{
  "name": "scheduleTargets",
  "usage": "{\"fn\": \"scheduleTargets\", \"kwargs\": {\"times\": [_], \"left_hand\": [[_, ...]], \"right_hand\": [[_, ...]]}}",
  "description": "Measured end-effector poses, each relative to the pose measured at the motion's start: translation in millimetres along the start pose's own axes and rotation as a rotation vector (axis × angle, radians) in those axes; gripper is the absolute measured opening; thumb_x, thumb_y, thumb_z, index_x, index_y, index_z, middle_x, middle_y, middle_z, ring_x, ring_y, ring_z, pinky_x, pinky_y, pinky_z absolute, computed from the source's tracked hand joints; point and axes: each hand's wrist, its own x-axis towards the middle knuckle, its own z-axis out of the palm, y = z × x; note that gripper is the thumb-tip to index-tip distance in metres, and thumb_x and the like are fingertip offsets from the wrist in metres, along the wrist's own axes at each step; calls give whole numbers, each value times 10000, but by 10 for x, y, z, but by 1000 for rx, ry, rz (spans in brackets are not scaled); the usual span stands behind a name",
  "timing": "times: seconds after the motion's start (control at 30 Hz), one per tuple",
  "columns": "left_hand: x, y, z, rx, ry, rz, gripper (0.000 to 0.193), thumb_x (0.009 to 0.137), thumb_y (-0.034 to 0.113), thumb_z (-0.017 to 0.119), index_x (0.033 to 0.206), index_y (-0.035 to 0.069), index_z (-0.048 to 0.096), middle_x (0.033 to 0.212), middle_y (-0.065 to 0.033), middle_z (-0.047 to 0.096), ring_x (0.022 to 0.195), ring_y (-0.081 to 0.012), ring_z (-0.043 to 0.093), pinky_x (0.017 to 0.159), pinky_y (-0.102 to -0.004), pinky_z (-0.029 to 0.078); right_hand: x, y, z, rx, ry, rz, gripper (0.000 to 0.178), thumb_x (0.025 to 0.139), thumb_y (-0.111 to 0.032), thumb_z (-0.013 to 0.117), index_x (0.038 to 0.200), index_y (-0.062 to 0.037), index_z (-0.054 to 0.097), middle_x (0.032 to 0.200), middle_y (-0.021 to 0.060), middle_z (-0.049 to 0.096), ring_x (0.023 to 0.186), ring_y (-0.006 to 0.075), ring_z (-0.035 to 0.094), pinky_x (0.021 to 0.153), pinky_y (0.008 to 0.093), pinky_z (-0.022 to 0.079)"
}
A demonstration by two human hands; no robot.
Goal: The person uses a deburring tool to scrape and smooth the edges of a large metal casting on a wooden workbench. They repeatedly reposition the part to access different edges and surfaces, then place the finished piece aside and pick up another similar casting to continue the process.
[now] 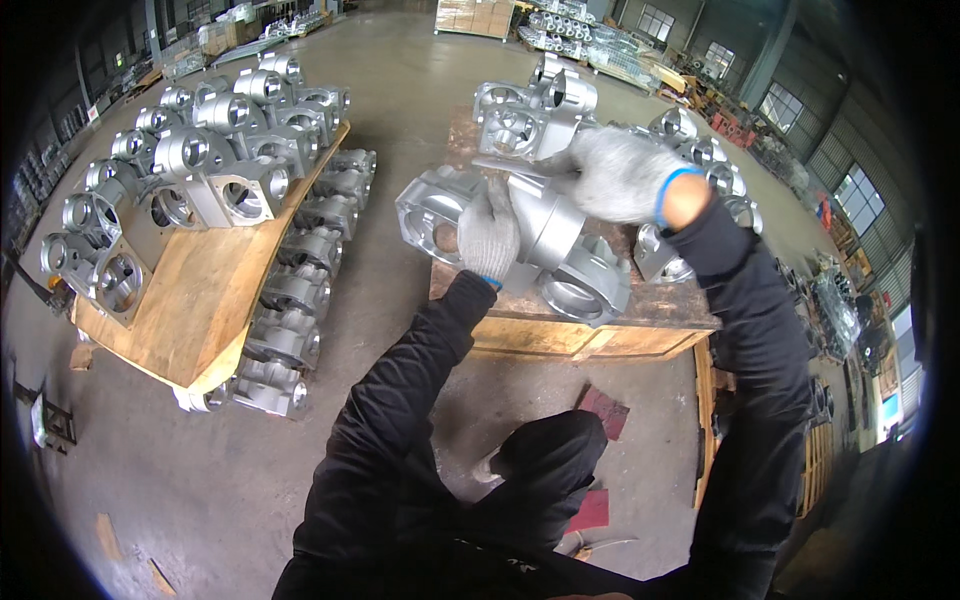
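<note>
Lying on the wooden counter (525,338), a silver casting (545,225) sits below both gloved hands. Its long axis appears to run from a flanged opening (410,208) at left toward the near right; from here one cannot tell whether the open ring (603,262) at that end belongs to the same piece. The left hand (489,238), nearer the flange, rests against the casting; how far its grip closes cannot be told. The right hand (620,178), blurred, is over the far right side, its grip closed around a slim tool (512,165) pointing left, just beyond the left fingertips. The governing relation, judged by eye, is tool to casting; contact is unclear.
</note>
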Motion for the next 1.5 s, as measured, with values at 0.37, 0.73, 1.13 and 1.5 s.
{"fn": "scheduleTargets", "kwargs": {"times": [0.37, 0.73, 1.13, 1.5], "left_hand": [[-647, -218, -628, -133, -144, -132, 473, 1123, 302, 423, 966, -96, 625, 826, -269, 643, 723, -347, 640, 678, -447, 490], [-1440, -455, -733, -420, 314, -139, 541, 1138, 282, 314, 917, -82, 647, 739, -91, 658, 672, -158, 593, 652, -322, 484], [-1464, -444, -723, -532, 312, -182, 554, 1156, 318, 340, 1005, -111, 656, 836, -96, 674, 771, -144, 608, 726, -316, 509], [-1295, -327, -700, -258, 349, -22, 531, 1101, 341, 518, 788, -70, 637, 653, -11, 558, 648, -74, 465, 560, -311, 380]], "right_hand": [[-327, -271, 10, -35, -102, -20, 379, 997, -239, 567, 1339, -136, 695, 929, 181, 765, 876, 275, 758, 837, 418, 588], [-377, -349, 419, 244, -439, -200, 393, 1011, -304, 561, 1236, -15, 704, 814, 221, 711, 655, 301, 633, 685, 423, 548], [-566, -738, 447, 155, -319, -251, 328, 956, -222, 582, 1220, -138, 759, 899, 197, 742, 790, 345, 714, 781, 460, 557], [-742, -171, 750, 565, -381, -207, 472, 1064, -377, 524, 1393, -61, 646, 750, 92, 711, 529, 144, 657, 506, 310, 557]]}}
